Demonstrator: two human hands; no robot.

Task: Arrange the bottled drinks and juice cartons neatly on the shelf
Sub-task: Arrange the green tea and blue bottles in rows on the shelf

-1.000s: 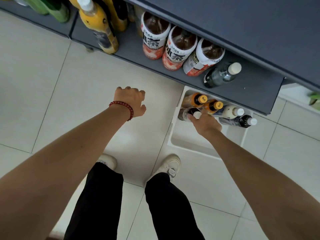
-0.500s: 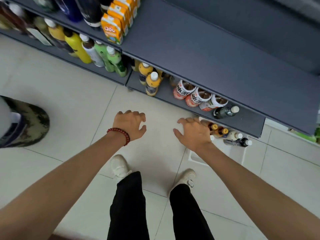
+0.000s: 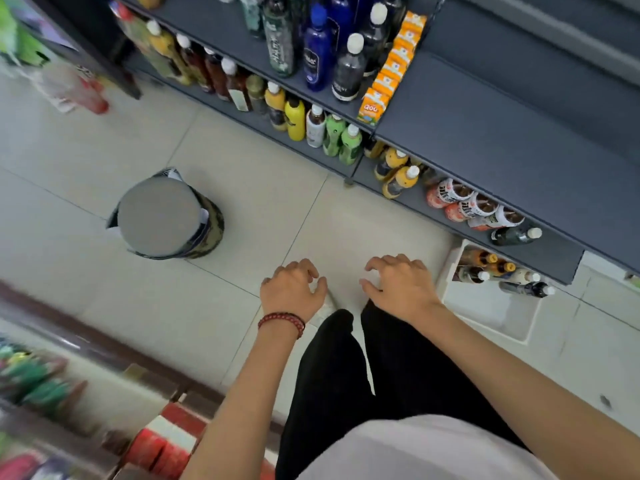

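left hand (image 3: 292, 292) and right hand (image 3: 401, 289) hang empty at mid-frame, fingers loosely curled, apart. loose bottles (image 3: 498, 271) lie in the white bin (image 3: 485, 310) at right, below the bottom shelf (image 3: 554, 258). best grip one by its body, stand it upright beside the dark bottle (image 3: 512, 235).

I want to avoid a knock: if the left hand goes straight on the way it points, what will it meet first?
Probably the green plastic bottles with white caps on the lowest grey metal shelf. Before them the left hand has only pale floor tiles below it. Depth is unclear.
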